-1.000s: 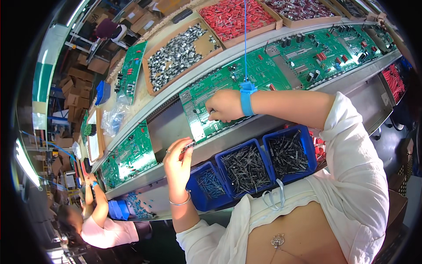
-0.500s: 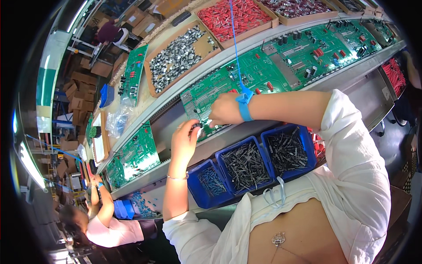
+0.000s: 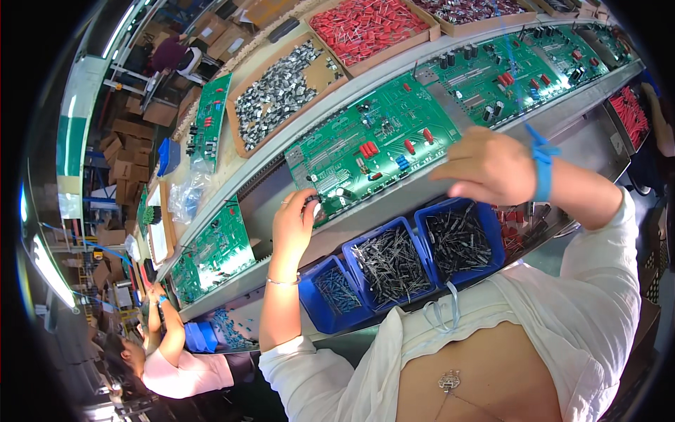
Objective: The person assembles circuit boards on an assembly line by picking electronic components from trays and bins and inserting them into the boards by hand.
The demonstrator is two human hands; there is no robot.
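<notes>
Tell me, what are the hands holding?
The left hand pinches a tiny part at the green circuit board edge; which end, too small to tell. The right hand looks empty, but blurred.

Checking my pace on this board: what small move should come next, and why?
Probably lower the right hand into the blue bin of parts: it hovers above it, apparently empty, while the left hand is at the near edge of the green circuit board.

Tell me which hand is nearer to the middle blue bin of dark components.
Right. The right hand hovers above the far edge of the neighbouring bin, just beyond the middle blue bin. The left hand is off to its left, fingers at the near edge of the green circuit board.
</notes>
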